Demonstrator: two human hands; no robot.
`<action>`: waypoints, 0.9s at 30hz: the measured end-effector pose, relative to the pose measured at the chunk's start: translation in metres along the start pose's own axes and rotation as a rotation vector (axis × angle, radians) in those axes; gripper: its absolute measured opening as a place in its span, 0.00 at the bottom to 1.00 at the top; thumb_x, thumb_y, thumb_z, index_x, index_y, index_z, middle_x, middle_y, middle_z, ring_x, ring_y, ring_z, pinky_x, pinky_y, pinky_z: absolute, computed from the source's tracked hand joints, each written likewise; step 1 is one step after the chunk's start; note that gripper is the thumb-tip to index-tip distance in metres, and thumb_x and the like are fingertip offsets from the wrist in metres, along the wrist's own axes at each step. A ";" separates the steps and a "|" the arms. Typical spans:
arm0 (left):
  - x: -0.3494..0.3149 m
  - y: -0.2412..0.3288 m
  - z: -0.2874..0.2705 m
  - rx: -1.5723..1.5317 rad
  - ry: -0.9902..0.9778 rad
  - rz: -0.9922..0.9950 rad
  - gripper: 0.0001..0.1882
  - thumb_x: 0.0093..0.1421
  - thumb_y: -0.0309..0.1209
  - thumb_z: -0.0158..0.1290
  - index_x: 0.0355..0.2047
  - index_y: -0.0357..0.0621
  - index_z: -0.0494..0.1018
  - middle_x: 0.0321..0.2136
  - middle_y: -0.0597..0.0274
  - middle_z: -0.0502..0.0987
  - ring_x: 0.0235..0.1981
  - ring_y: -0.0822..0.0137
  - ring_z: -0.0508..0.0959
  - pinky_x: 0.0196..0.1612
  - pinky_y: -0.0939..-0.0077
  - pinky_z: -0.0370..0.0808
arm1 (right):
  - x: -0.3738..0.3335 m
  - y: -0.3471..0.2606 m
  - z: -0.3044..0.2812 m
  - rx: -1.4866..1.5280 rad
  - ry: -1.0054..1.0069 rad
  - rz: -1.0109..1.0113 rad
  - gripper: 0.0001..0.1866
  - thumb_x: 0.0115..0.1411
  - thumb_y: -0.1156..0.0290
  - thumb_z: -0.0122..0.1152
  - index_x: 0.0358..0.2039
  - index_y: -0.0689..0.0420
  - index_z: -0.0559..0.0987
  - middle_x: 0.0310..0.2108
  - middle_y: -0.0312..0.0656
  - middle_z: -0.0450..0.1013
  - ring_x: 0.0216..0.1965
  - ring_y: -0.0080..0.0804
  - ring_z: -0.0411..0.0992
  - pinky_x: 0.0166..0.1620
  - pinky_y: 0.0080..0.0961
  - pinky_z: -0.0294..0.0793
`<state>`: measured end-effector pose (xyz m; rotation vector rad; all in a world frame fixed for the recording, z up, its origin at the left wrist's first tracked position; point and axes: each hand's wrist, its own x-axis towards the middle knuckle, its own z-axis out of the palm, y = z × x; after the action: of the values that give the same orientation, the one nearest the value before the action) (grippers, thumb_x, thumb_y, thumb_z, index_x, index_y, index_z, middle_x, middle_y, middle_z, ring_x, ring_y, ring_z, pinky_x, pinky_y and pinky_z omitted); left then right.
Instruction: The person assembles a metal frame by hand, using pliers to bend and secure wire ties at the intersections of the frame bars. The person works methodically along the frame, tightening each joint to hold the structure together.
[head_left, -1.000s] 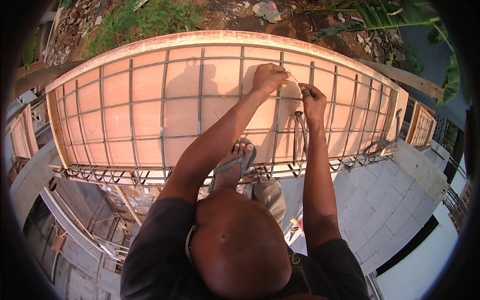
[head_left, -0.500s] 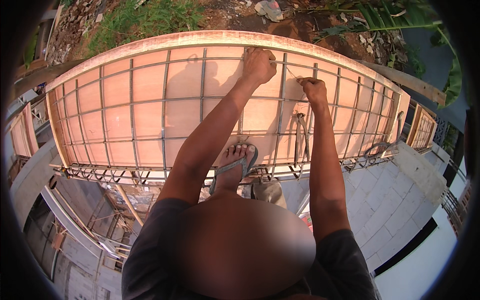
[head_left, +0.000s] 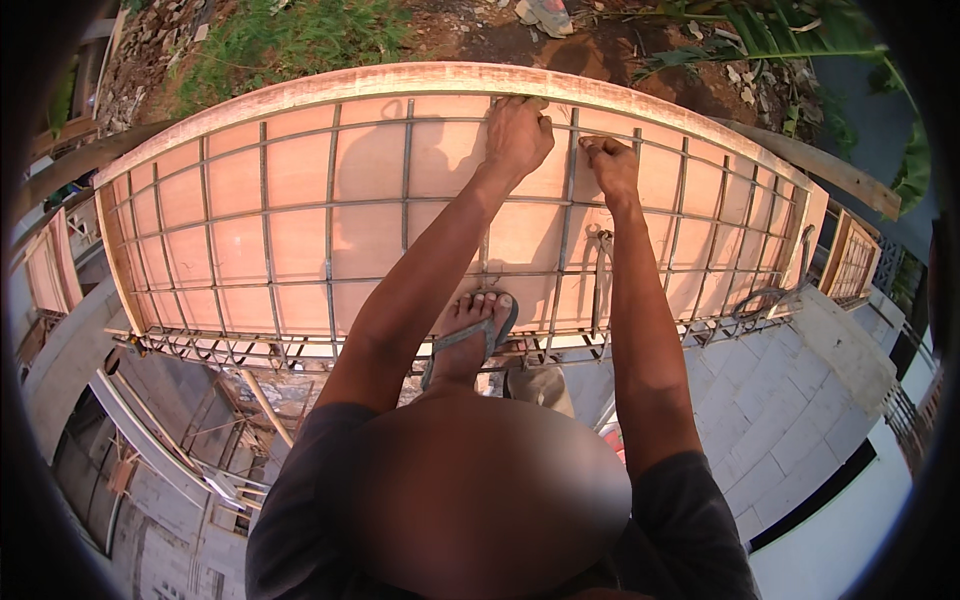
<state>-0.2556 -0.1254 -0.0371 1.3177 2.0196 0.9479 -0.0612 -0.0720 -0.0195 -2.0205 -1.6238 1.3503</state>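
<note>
My left hand (head_left: 518, 138) is closed at the farthest lengthwise bar of a steel rebar grid (head_left: 408, 165), close to a crossing. Its fingertips curl over the bar and are partly hidden. To its right, my right hand (head_left: 612, 168) pinches thumb and finger together just beyond a cross bar, on a thin wire that hardly shows now. A pair of pincers (head_left: 604, 262) hangs or rests upright on the grid beside my right forearm. Under the grid lies a plywood formwork panel (head_left: 235, 240).
A timber edge (head_left: 460, 78) bounds the panel on its far side, with soil and plants beyond. My sandalled foot (head_left: 470, 330) stands at the near edge. Bent steel (head_left: 765, 300) lies at the right end. Below, left and right, are lower levels with block paving (head_left: 760, 420).
My right hand has moved slightly left and up, nearer my left hand. The wire strand that stretched from it no longer shows clearly. My left hand has stayed at the bar.
</note>
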 end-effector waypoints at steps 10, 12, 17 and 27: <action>-0.019 0.015 0.013 0.126 0.152 0.079 0.16 0.67 0.32 0.57 0.51 0.40 0.87 0.44 0.53 0.81 0.53 0.53 0.75 0.63 0.51 0.66 | 0.008 -0.007 -0.006 -0.098 -0.001 0.000 0.12 0.62 0.66 0.70 0.37 0.62 0.90 0.31 0.44 0.86 0.34 0.31 0.83 0.44 0.28 0.80; -0.019 0.017 0.015 0.106 0.163 0.069 0.17 0.67 0.32 0.57 0.51 0.39 0.87 0.45 0.52 0.81 0.53 0.53 0.74 0.63 0.52 0.65 | 0.007 -0.004 -0.005 -0.078 0.000 -0.028 0.12 0.62 0.65 0.71 0.37 0.62 0.90 0.32 0.44 0.86 0.34 0.31 0.82 0.44 0.28 0.80; -0.017 0.019 0.017 0.061 0.169 0.023 0.17 0.65 0.32 0.58 0.50 0.40 0.87 0.46 0.53 0.82 0.53 0.54 0.75 0.64 0.53 0.64 | 0.007 0.000 -0.001 -0.093 0.032 -0.039 0.12 0.62 0.64 0.72 0.37 0.60 0.90 0.31 0.44 0.86 0.34 0.32 0.81 0.42 0.29 0.79; -0.013 0.024 0.015 -0.014 0.167 -0.047 0.12 0.64 0.32 0.60 0.45 0.50 0.88 0.45 0.56 0.84 0.54 0.56 0.76 0.66 0.55 0.61 | 0.003 -0.014 0.002 -0.038 0.086 0.043 0.12 0.58 0.64 0.75 0.31 0.62 0.90 0.26 0.41 0.83 0.30 0.30 0.79 0.40 0.28 0.78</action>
<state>-0.2259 -0.1271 -0.0262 1.2138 2.1547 1.0804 -0.0722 -0.0649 -0.0133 -2.1155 -1.5898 1.2375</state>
